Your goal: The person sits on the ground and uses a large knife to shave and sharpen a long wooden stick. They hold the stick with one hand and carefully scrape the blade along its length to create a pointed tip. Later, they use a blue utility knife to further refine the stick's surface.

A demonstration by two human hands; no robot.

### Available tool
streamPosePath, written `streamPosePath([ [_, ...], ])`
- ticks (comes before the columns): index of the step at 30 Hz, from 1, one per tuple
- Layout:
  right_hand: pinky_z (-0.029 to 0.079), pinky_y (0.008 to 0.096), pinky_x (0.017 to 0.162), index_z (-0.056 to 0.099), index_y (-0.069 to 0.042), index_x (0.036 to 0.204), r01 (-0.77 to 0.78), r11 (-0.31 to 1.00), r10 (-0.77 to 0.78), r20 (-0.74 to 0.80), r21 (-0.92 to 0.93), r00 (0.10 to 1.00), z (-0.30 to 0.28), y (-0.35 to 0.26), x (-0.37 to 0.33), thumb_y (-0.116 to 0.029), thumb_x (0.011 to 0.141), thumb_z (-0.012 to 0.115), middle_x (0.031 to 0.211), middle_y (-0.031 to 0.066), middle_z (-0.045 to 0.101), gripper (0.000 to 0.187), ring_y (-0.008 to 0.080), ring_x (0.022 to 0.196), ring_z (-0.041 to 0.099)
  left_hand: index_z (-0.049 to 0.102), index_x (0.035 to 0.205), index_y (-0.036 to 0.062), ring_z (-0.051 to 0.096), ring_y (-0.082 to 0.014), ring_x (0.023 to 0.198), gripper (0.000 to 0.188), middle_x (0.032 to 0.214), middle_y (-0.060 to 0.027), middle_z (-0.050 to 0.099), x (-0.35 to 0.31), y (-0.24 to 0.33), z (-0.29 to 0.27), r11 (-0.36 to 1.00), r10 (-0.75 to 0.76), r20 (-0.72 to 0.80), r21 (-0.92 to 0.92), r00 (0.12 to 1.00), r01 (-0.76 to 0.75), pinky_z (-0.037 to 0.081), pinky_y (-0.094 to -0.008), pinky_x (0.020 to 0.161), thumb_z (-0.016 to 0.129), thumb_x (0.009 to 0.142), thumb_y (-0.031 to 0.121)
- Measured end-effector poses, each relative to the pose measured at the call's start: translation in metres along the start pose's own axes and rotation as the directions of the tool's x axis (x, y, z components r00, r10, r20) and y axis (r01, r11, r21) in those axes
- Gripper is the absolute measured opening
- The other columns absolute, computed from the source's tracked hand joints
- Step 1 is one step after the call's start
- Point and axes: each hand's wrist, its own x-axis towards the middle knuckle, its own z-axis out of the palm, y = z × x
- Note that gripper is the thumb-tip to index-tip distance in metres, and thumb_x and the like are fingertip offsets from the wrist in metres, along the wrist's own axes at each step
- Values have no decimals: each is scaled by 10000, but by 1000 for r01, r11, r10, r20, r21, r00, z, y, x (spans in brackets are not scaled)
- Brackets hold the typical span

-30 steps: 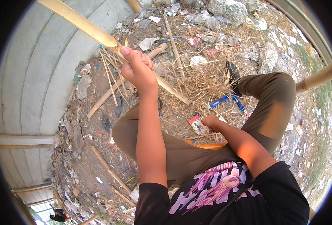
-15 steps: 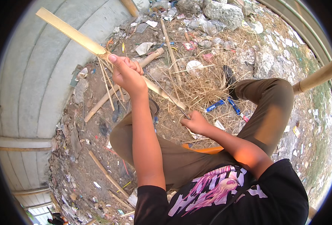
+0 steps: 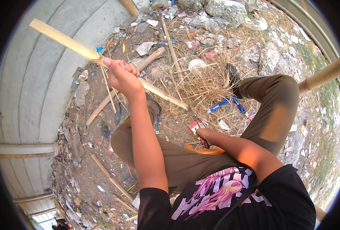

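Observation:
My left hand [image 3: 124, 76] is closed around a long split bamboo strip [image 3: 64, 40] with the thumb lying along it. The strip runs from the upper left, through my fist, down to a pointed lower end near the middle. At the node by my thumb it has rough fibres. My right hand [image 3: 206, 137] is closed on a knife with a dark handle [image 3: 206, 145], low in front of my lap and apart from the strip. The blade cannot be made out now. Beside the right hand's fingers shows a red and white packet [image 3: 195, 125].
On the littered ground lie bamboo poles [image 3: 151, 59], thin splinters [image 3: 108, 86], dry grass [image 3: 200, 90] and a blue tool [image 3: 239, 106]. A concrete panel wall [image 3: 55, 92] stands at left. Large rocks [image 3: 227, 13] sit at the back. A thick bamboo pole [image 3: 323, 76] juts in at right.
My right hand has drawn the knife down and off the bamboo strip, toward my lap. My left hand and the strip have shifted slightly to the left.

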Motion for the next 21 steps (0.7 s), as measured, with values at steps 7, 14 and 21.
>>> streamPosePath([
  [7,398,288,464,434,-166,656,-113,906,-11,291,408,957,16,-41,-54,-184,897,557,507,-74,416,271,83,399,418,327,706,127,228,-64,441,594,557,51,235,2,6,-5,999,-28,6,-16,1000,28,169,-260,422,427,1008,630],
  [14,529,422,607,643,-6,870,536,667,-613,29,-517,790,3,-65,-98,-352,904,551,674,126,643,360,246,594,654,343,718,122,192,-88,471,606,565,37,224,4,71,-22,993,19,101,-120,995,-7,163,-262,442,413,1000,653],
  [21,528,461,838,698,-11,952,375,577,-764,-317,-725,562,-96,-85,38,-396,886,626,991,228,695,397,374,988,674,345,701,142,183,-103,491,614,572,27,232,-2,106,-54,986,121,-15,-111,993,-122,145,-264,468,411,981,685],
])
